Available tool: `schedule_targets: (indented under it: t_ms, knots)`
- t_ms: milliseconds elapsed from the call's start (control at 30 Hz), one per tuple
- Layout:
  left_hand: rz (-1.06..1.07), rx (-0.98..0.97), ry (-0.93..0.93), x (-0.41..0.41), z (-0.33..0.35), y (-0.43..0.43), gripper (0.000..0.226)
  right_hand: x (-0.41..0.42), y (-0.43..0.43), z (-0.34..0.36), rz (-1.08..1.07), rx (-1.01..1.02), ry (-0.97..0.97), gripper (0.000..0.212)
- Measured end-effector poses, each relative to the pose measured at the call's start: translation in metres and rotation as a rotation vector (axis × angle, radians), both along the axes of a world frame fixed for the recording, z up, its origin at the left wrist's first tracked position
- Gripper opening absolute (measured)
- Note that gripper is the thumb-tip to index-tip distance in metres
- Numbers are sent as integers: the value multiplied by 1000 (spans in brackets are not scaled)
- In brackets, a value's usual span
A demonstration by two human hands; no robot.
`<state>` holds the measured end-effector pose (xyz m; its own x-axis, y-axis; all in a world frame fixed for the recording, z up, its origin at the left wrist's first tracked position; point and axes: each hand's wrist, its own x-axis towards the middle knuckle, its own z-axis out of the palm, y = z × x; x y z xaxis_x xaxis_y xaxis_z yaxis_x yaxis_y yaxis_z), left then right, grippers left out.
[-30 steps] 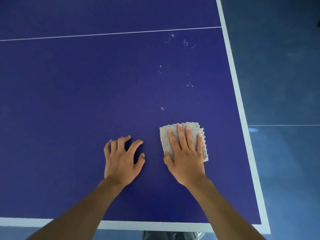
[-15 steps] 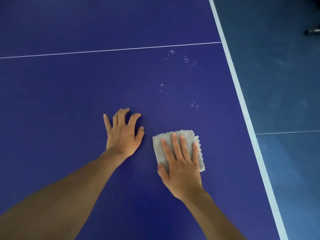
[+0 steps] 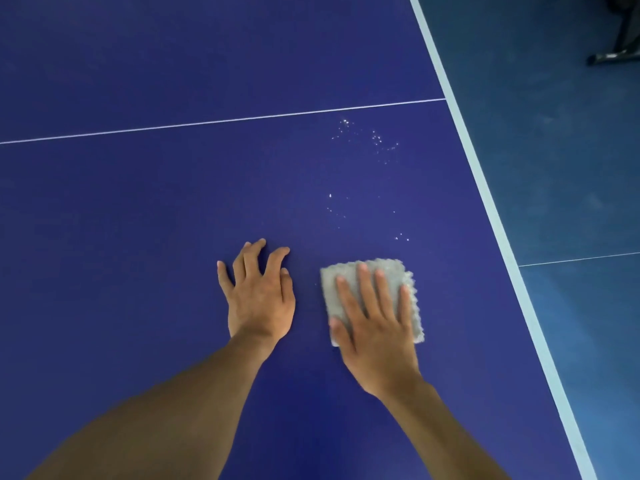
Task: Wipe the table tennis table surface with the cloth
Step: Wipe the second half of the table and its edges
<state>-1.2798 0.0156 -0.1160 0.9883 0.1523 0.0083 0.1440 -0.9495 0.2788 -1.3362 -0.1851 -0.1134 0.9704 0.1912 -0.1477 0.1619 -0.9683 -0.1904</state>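
Tabletop (image 3: 138,237): dark blue, white edge line at its right.
Left hand (image 3: 258,292): flat on the tabletop, fingers spread, holding nothing.
Right hand (image 3: 375,327): straight fingers pressing the cloth.
Cloth (image 3: 410,306): grey, near the right edge.
Specks (image 3: 377,140): white, beyond the cloth.

— What has moved in the last second?
— The right hand (image 3: 375,327) slid the cloth (image 3: 329,292) forward on the desk (image 3: 138,220), away from its near edge, to just below the white specks (image 3: 401,237).
— And the left hand (image 3: 259,299)?
— Forward too, alongside, its fingers less arched than before.
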Motion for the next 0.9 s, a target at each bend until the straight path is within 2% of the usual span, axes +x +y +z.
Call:
schedule_targets:
  t_ms: [100, 233, 300, 367, 433, 500, 633, 800, 833, 900]
  knots:
    - [-13, 28, -6, 2, -1, 0, 37, 16, -35, 6, -267, -47, 30, 67]
    - [-27, 58, -33, 2, -4, 0, 36, 95, -34, 12, -586, -1, 141, 69]
    - [-30, 64, -35, 3, -4, 0, 36, 121, -10, 11, -519, -7, 151, 69]
    - [-28, 66, -30, 3, -3, 0, 36, 120, 15, 11, -292, -26, 131, 70]
    - [-27, 59, -28, 2, -3, 0, 36, 96, 27, 10, -67, -39, 79, 70]
    - [-26, 54, -26, 1, -3, 0, 36, 64, 21, 9, 35, -18, 33, 69]
    - [-30, 64, -33, 2, -3, 0, 36, 60, -10, 9, -68, -34, 43, 69]
    - [-31, 79, -18, 2, -5, 0, 37, 172, 13, 10, -395, -17, 82, 70]
    - [-29, 81, -15, 2, -5, 0, 36, 188, 26, 9, -372, -13, 91, 70]
    - [-24, 85, -11, 3, -5, 0, 36, 195, 50, 7, -197, -22, 89, 70]
